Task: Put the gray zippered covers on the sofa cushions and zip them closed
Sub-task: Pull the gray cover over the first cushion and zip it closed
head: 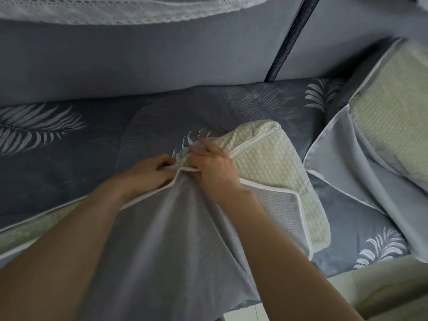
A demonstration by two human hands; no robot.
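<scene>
A pale green checked cushion [273,163] lies on the sofa seat at centre right. A gray cover with white piping [183,228] is drawn partly over its near end and hangs toward me. My left hand [148,172] grips the cover's piped edge at the cushion's left corner. My right hand [210,165] holds the same edge just to the right, fingers curled over the cushion's corner. At the far right a second green cushion [391,117] sits partly inside another gray cover [347,163].
The sofa seat carries a dark gray sheet with white feather prints [92,140]. The gray backrest [162,54] rises behind, with a white lace cloth [115,12] on top. A green cushion edge [34,230] shows at lower left, pale floor [335,288] at lower right.
</scene>
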